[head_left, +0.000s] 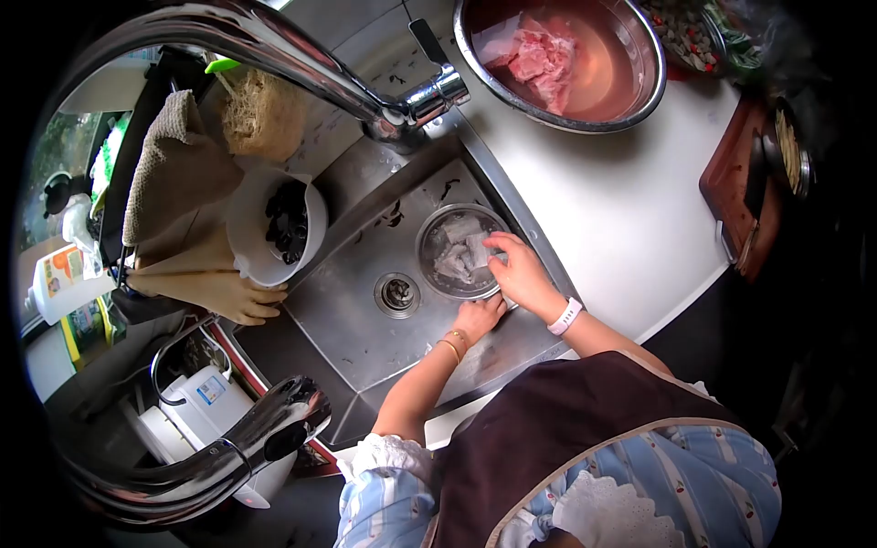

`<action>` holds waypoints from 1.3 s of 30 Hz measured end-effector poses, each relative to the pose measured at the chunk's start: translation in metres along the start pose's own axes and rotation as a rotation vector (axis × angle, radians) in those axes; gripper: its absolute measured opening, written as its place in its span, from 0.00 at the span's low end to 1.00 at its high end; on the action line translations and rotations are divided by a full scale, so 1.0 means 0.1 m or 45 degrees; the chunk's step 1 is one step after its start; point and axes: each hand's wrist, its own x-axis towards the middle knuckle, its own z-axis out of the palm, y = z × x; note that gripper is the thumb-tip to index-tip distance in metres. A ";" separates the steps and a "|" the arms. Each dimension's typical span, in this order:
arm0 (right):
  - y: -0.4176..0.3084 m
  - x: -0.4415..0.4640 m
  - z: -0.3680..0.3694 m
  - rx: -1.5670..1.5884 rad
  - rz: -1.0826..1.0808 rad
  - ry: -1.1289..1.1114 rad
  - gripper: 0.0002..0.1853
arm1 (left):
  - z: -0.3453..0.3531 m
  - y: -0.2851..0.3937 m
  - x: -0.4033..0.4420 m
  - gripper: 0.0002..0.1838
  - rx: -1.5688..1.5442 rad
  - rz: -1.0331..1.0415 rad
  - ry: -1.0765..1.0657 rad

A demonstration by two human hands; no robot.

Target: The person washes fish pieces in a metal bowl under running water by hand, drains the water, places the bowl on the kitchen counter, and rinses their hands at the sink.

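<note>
A round metal bowl (423,265) stands in the sink (352,301), with water and several pale grey-white pieces (454,263) of food in it. My left hand (480,318), with gold bracelets at the wrist, grips the near rim of this bowl. Over the bowl's right side is my right hand (523,274), a pale band on its wrist. Its thumb and fingers are curled together at the edge of one whitish piece (478,249). The fingertips of the left hand are partly hidden.
A chrome faucet (320,78) arches over the sink from the upper left. Left of the sink are a white container (314,224) of dark pieces and a rubber glove (206,279). A large basin (630,110) of meat in pinkish water stands on the counter, with a cutting board (726,173) farther right.
</note>
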 end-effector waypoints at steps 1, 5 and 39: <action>-0.01 -0.01 -0.01 0.000 0.000 0.004 0.16 | 0.05 -0.01 0.00 0.17 -0.036 -0.008 -0.073; -0.04 -0.02 -0.02 0.115 -0.016 0.039 0.15 | 0.10 -0.02 -0.09 0.20 -0.075 -0.106 -0.072; -0.40 -0.39 1.02 -0.285 -0.630 -0.304 0.34 | -0.85 -0.24 -1.70 0.04 -2.389 -1.633 1.354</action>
